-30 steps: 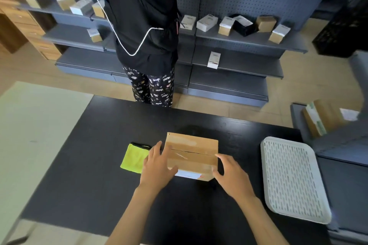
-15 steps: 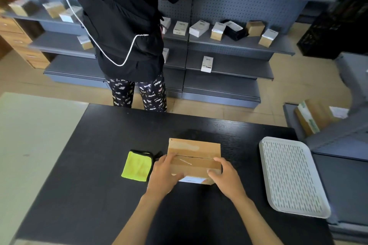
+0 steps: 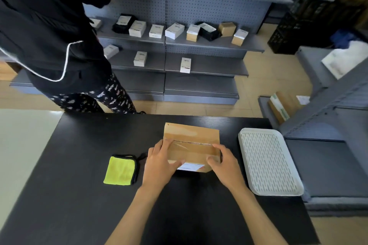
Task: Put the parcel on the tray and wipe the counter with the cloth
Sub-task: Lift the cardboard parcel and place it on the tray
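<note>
A brown cardboard parcel [image 3: 191, 137] with clear tape and a white label lies in the middle of the black counter [image 3: 79, 195]. My left hand [image 3: 159, 163] grips its near left corner, fingers on top. Over the near right corner my right hand [image 3: 225, 163] is closed, thumb on the front edge. A folded yellow cloth [image 3: 119, 171] with a black border lies flat to the left of my left hand, untouched. At the counter's right end, apart from the parcel, sits a white slotted tray [image 3: 268, 159] with nothing on it.
A person in black [image 3: 49, 36] stands just beyond the counter's far left edge. Grey shelves [image 3: 199, 45] holding several small boxes line the back. A grey unit [image 3: 328, 155] with a cardboard pack [image 3: 280, 105] stands right of the counter.
Both hands have closed further over the parcel's near corners. The view has shifted, and the person behind the counter now appears further left.
</note>
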Demonstrator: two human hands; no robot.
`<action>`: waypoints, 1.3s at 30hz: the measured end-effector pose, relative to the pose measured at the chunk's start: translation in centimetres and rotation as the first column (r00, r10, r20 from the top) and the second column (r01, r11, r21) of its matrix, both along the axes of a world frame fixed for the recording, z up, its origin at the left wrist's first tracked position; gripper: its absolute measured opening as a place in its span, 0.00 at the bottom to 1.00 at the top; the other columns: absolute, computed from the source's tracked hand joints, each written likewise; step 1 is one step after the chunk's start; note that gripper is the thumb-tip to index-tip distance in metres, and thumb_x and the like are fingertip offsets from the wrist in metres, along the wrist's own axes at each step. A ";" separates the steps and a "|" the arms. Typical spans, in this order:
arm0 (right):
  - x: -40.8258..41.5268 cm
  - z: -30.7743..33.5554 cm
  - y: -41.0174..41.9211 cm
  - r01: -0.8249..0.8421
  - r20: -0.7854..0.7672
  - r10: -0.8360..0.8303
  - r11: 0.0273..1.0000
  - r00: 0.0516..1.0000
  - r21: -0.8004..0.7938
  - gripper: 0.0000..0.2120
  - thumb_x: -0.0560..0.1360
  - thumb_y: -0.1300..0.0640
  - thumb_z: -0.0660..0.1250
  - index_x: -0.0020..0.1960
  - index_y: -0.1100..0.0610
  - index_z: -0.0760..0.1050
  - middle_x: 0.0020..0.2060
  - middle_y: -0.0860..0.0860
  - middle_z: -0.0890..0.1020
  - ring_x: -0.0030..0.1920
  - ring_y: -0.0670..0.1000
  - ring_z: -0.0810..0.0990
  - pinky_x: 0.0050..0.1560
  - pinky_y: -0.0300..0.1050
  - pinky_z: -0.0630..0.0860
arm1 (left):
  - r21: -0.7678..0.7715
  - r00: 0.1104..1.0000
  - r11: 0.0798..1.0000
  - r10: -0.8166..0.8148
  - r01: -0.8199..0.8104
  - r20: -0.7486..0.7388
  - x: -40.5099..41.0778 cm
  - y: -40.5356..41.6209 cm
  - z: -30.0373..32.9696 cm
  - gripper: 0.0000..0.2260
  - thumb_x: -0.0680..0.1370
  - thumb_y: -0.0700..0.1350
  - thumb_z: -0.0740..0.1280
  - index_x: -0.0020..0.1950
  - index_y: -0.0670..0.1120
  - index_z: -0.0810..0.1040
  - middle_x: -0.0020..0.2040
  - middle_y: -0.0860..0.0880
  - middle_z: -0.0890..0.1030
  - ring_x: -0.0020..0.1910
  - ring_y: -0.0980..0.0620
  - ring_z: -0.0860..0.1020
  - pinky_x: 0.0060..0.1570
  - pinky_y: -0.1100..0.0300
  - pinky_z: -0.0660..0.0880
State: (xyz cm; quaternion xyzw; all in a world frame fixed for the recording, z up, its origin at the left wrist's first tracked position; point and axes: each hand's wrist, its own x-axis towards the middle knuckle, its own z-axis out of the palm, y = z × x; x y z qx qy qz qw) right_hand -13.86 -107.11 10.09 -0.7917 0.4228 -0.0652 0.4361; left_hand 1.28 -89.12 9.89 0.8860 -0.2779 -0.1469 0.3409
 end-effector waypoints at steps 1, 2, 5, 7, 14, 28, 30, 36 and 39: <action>-0.5 0.1 -0.6 0.010 0.009 -0.010 1.000 1.000 -0.012 0.26 0.73 0.44 0.67 0.70 0.40 0.70 0.66 0.41 0.75 0.64 0.46 0.75 0.66 0.51 0.76 | -0.007 1.000 1.000 -0.010 0.010 0.001 -0.3 -0.7 0.1 0.35 0.70 0.59 0.78 0.74 0.58 0.69 0.71 0.55 0.74 0.63 0.46 0.71 0.61 0.48 0.76; -1.0 0.2 -1.2 0.023 0.017 -0.022 1.000 1.000 -0.021 0.26 0.73 0.43 0.67 0.70 0.40 0.70 0.66 0.41 0.74 0.64 0.45 0.75 0.65 0.49 0.76 | -0.013 1.000 1.000 -0.021 0.021 -0.004 -0.7 -1.4 0.2 0.35 0.70 0.59 0.78 0.74 0.58 0.69 0.71 0.54 0.74 0.64 0.46 0.72 0.61 0.47 0.76; -2.9 0.4 -3.2 0.071 0.051 -0.069 0.997 0.996 -0.043 0.24 0.74 0.43 0.67 0.69 0.37 0.69 0.64 0.37 0.73 0.61 0.40 0.73 0.61 0.43 0.74 | -0.029 0.998 0.998 -0.061 0.060 -0.012 -2.0 -3.9 0.6 0.34 0.71 0.58 0.77 0.74 0.57 0.69 0.72 0.54 0.74 0.65 0.46 0.71 0.62 0.47 0.75; -3.7 0.4 -4.4 0.093 0.066 -0.088 0.993 0.994 -0.075 0.24 0.74 0.44 0.67 0.69 0.37 0.69 0.62 0.36 0.73 0.59 0.38 0.73 0.60 0.42 0.73 | -0.043 0.997 0.996 -0.075 0.075 -0.003 -2.8 -5.3 0.9 0.35 0.71 0.58 0.78 0.75 0.56 0.69 0.72 0.53 0.74 0.65 0.46 0.71 0.62 0.47 0.75; -8.7 0.8 -11.2 0.195 0.140 -0.187 0.980 0.972 -0.044 0.24 0.75 0.46 0.68 0.70 0.37 0.69 0.63 0.36 0.74 0.63 0.40 0.72 0.60 0.41 0.71 | -0.033 0.984 0.984 -0.172 0.173 0.046 -6.9 -13.8 2.4 0.35 0.72 0.56 0.78 0.75 0.55 0.68 0.72 0.52 0.74 0.66 0.45 0.72 0.66 0.46 0.74; -17.5 0.5 -28.1 0.214 0.126 -0.204 0.975 0.971 -0.068 0.25 0.77 0.51 0.68 0.72 0.41 0.69 0.72 0.43 0.71 0.72 0.50 0.69 0.70 0.56 0.72 | -0.005 0.980 0.980 -0.201 0.201 0.016 -15.7 -31.2 1.6 0.33 0.73 0.57 0.77 0.75 0.58 0.67 0.73 0.56 0.74 0.68 0.49 0.71 0.63 0.51 0.73; -17.9 0.1 -29.6 0.220 0.110 -0.213 0.973 0.971 -0.062 0.25 0.77 0.52 0.68 0.73 0.42 0.69 0.73 0.43 0.70 0.72 0.50 0.69 0.70 0.56 0.72 | 0.007 0.981 0.981 -0.195 0.195 0.009 -16.5 -32.9 1.2 0.33 0.73 0.56 0.77 0.75 0.58 0.67 0.73 0.57 0.74 0.67 0.49 0.71 0.61 0.54 0.72; -18.3 -1.4 -32.5 0.245 0.061 -0.244 0.969 0.968 -0.018 0.25 0.79 0.52 0.67 0.74 0.42 0.67 0.74 0.44 0.68 0.72 0.51 0.70 0.68 0.58 0.75 | 0.043 0.985 0.984 -0.171 0.172 -0.027 -18.4 -35.8 -0.4 0.33 0.73 0.56 0.77 0.74 0.58 0.67 0.73 0.57 0.74 0.67 0.49 0.72 0.59 0.55 0.72; -18.6 -2.1 -33.5 0.246 0.052 -0.245 0.969 0.968 0.000 0.25 0.78 0.53 0.68 0.74 0.43 0.68 0.73 0.46 0.70 0.71 0.52 0.71 0.67 0.58 0.75 | 0.054 0.986 0.985 -0.160 0.163 -0.051 -19.0 -36.7 -1.3 0.32 0.73 0.55 0.77 0.74 0.58 0.67 0.72 0.57 0.74 0.66 0.49 0.73 0.59 0.56 0.72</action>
